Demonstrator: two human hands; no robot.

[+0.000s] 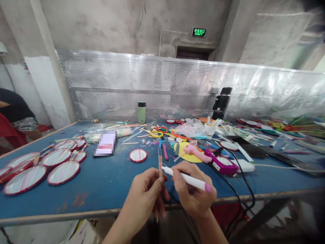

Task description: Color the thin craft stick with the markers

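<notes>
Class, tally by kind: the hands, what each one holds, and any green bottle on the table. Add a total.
Hands: 2 (left hand, right hand)
Pen: 1
Stick: 1
Green bottle: 1
Total: 5

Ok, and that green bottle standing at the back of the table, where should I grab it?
Take the green bottle around its straight round body, below the dark lid, coming from the near side. It stands upright with room on both sides for the fingers, and the perforated screen close behind probably blocks the far side.
</notes>
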